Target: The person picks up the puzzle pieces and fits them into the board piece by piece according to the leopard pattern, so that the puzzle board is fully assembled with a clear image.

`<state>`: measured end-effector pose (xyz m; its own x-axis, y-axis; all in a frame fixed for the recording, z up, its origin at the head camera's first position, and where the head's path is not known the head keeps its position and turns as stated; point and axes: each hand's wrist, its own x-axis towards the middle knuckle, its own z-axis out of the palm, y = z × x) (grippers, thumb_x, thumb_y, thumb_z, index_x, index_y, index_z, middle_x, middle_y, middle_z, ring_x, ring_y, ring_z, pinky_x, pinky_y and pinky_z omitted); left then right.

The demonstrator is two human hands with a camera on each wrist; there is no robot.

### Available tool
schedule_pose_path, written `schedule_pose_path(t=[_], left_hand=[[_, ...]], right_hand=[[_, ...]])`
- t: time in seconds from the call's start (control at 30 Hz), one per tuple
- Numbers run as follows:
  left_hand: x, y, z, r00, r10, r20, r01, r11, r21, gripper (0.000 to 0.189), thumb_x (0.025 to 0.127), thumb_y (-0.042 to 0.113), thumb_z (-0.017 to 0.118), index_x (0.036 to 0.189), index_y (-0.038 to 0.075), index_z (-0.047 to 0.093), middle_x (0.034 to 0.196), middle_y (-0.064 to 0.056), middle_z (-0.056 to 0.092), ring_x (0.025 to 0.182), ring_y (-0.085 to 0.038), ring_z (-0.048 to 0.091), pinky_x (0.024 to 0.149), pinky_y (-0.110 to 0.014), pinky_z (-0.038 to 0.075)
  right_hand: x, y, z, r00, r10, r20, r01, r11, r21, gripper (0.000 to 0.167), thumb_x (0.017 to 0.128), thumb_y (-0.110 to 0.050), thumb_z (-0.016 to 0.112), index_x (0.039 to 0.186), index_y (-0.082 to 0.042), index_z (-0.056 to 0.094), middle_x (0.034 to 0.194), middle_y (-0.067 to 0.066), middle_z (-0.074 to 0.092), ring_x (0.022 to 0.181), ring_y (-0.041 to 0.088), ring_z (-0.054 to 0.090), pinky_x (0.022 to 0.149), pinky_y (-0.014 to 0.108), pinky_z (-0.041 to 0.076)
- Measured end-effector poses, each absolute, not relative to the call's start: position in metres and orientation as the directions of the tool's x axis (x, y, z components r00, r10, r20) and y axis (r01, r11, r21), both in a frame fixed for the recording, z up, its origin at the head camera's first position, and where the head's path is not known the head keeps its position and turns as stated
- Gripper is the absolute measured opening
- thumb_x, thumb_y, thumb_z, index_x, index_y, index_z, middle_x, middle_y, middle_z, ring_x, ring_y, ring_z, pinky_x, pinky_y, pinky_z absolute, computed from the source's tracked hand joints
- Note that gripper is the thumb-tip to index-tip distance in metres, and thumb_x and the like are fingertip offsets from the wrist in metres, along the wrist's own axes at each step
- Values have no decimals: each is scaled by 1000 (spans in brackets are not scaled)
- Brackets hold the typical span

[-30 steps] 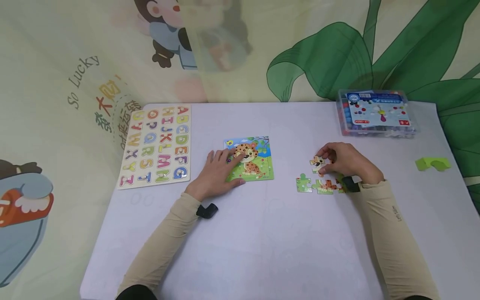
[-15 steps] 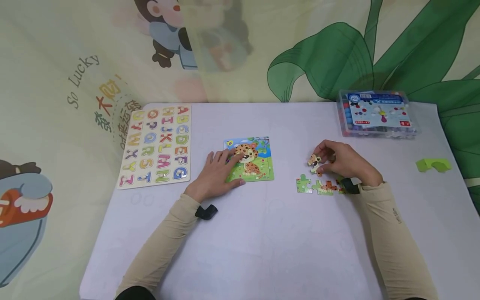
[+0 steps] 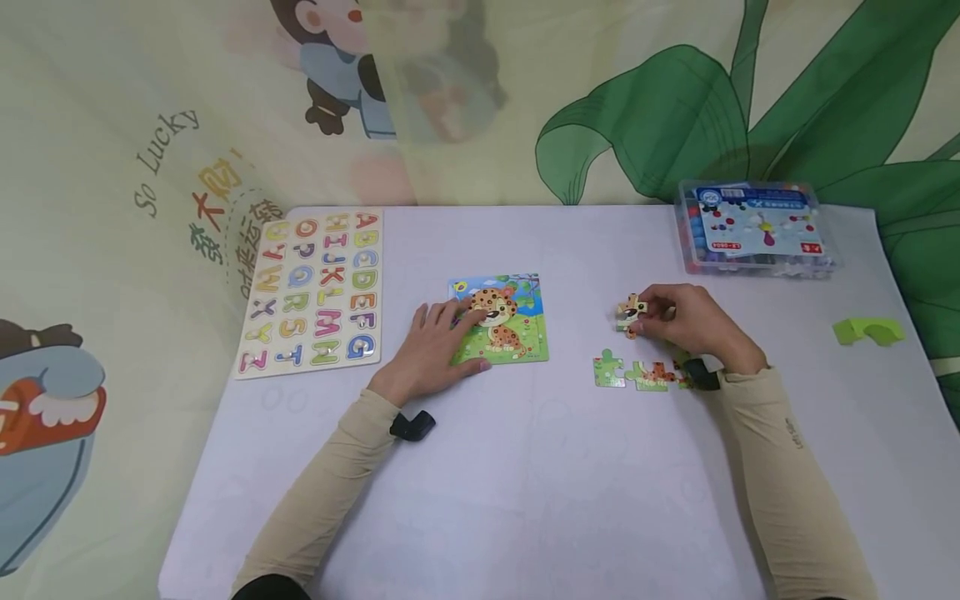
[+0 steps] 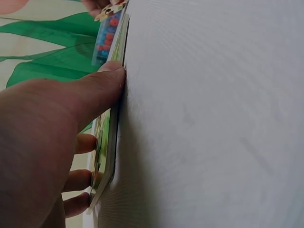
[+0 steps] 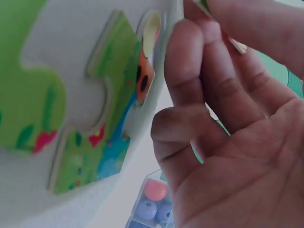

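Note:
My left hand (image 3: 431,354) rests on the left side of a square leopard picture puzzle (image 3: 517,329), fingers spread over it. In the left wrist view the thumb touches the puzzle's near edge, and other fingertips lie on its face. Right of the puzzle, my right hand (image 3: 693,321) pinches a puzzle piece (image 3: 632,312) showing part of the leopard's face, tilted up. Just below that hand lie a green puzzle piece (image 3: 608,369) and further pieces (image 3: 651,377) with orange spots, partly hidden by the wrist. The right wrist view shows a green and blue piece (image 5: 85,152) close up.
A wooden alphabet board (image 3: 309,292) lies at the back left. At the back right stands a clear plastic box (image 3: 756,225) of coloured beads with a printed label. A green arched block (image 3: 867,330) sits near the right table edge. A printed curtain (image 3: 480,100) hangs behind the table.
The pinched piece has turned in the right hand's fingers and moved slightly up, away from the loose pieces below. My left hand has stayed on the puzzle.

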<state>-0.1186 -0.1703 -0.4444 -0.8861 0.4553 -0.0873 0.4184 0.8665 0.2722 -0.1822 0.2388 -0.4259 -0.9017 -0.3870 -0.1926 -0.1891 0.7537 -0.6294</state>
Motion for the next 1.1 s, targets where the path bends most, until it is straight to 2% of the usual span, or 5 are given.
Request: schedule_pose_path(t=[0.23,0.4,0.63,0.87,1.1], left_hand=[[-118,-171,-446,-888,452,-82,414,866,282,73,99,58,67,159,21,44,168,-14,35,143,-38,40,127,-63,22],[-116,-171,-448,-889,452,-73,415,863,288,73,99,58,67,158,22,44,167,-14,36,142,-38,41,127,-62,23],[-117,-172,-449,-888,454,-66,418,860,295,72,100,57,67,158,23,43,168,-13,34,143,-38,40,128,-64,20],[-119,-172,-449,-890,451,-71,413,861,296,76,100,57,66,160,18,40,170,-14,32,145,-39,38,129,-64,18],[-119,-173,-449,-894,437,-100,393,871,294,87,100,60,64,165,11,33,173,-12,29,150,-37,35,130,-64,16]], right_hand=[[-183,228,-426,-918,-374,-132,-188,703,-686,43,96,-10,79,134,-6,60,104,17,76,89,27,72,75,21,52],[-186,209,-431,-927,-363,-97,-184,663,-725,41,94,-8,80,130,-5,61,101,18,79,86,26,76,76,14,50],[-193,174,-437,-922,-386,-13,-223,559,-799,38,91,-7,84,127,-4,72,100,17,81,84,20,78,70,17,54],[-200,138,-439,-884,-464,-52,-205,487,-849,51,85,-8,90,132,-4,72,106,16,81,90,22,79,75,16,58],[-198,107,-436,-858,-507,-82,-201,477,-856,52,84,-7,90,133,-1,71,104,16,81,89,24,79,80,25,62]])
